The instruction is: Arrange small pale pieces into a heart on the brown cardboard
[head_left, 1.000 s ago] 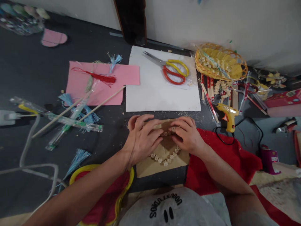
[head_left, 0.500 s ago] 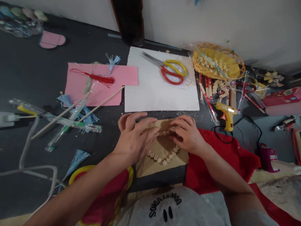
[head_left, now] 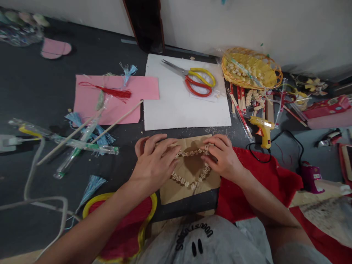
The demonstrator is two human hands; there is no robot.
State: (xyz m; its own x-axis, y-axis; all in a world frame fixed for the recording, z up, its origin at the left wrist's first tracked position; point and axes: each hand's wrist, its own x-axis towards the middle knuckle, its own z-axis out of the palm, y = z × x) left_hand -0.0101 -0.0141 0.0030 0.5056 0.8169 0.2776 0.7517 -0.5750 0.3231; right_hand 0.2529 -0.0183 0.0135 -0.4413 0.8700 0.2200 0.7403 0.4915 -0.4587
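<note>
A loop of small pale flower-shaped pieces is over a piece of brown cardboard in front of me. My left hand bends its fingers round the loop's left side; the fingertips there are partly hidden behind the hand. At the upper right of the loop, my right hand pinches the pieces between thumb and fingers. The top and bottom rows of flowers show between the two hands.
Scissors lie on a white board beyond the cardboard. A wicker basket, a yellow glue gun and red cloth are at right. Pink paper, tassels, sticks and a cable are at left.
My left hand's fingers have drawn back leftward and closed in on the loop, so more of its top row shows. My right hand still pinches the upper right. The view has shifted slightly.
</note>
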